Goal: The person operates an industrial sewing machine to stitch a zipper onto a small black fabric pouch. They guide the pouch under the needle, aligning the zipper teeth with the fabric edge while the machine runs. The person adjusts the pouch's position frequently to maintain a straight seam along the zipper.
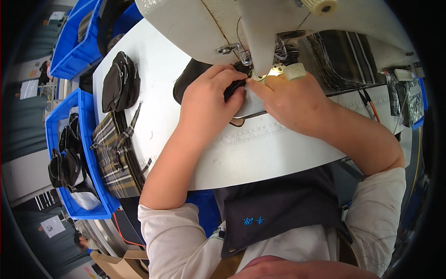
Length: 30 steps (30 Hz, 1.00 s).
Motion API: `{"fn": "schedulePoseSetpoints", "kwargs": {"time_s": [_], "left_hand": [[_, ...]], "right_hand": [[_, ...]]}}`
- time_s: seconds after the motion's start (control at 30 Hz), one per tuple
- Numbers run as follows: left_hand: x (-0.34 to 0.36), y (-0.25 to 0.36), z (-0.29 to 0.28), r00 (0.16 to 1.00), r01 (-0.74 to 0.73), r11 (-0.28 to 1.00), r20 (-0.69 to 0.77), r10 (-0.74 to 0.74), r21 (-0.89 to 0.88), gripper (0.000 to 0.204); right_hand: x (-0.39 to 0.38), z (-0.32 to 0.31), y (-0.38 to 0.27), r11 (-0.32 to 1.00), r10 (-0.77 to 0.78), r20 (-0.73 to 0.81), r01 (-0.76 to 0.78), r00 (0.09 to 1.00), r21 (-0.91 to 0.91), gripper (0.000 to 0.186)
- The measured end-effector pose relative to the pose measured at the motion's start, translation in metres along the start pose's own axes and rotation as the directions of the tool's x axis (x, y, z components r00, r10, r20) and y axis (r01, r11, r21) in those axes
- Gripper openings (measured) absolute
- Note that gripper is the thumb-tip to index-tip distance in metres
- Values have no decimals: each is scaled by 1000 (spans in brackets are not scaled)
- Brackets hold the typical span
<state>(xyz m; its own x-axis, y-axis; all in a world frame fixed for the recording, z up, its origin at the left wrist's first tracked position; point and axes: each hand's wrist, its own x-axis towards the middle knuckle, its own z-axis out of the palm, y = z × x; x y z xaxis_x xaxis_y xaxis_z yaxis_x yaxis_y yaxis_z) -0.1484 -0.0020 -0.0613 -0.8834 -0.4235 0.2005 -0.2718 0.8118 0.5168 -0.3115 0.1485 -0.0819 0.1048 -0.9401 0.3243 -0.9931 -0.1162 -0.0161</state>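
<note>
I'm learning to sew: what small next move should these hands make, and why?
Perhaps ease the flat black fabric piece slightly along beneath the white sewing machine: the left hand pinches it there, and the right hand is close beside, index finger extended.

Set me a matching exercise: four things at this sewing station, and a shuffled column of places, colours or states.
1. Left hand
2. Sewing machine
3. Plaid piece with pale stripes
4. Apron

A. Dark, with a blue marking
B. At the left side of the white table
C. Thumb and fingers on dark fabric
D. Off-white, at the top of the picture

Pairs: 1-C, 2-D, 3-B, 4-A
</note>
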Motion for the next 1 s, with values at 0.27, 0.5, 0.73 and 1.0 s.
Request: {"fn": "schedulePoseSetpoints", "kwargs": {"time_s": [0.27,0.5,0.73,1.0], "left_hand": [[0,1,1,999,17,999,49,-19,40,32],[-3,0,6,974,-219,919,17,226,328,38],[3,-9,-2,926,-358,874,6,378,328,38],[-2,2,-2,972,-234,940,36,233,247,34]], "right_hand": [[0,3,-1,992,-15,-29,19,999,126,27],[2,7,1,980,-17,-46,26,999,196,21],[3,6,-1,985,-21,-48,29,999,167,18],[2,5,1,990,-47,-50,53,998,130,19]]}}
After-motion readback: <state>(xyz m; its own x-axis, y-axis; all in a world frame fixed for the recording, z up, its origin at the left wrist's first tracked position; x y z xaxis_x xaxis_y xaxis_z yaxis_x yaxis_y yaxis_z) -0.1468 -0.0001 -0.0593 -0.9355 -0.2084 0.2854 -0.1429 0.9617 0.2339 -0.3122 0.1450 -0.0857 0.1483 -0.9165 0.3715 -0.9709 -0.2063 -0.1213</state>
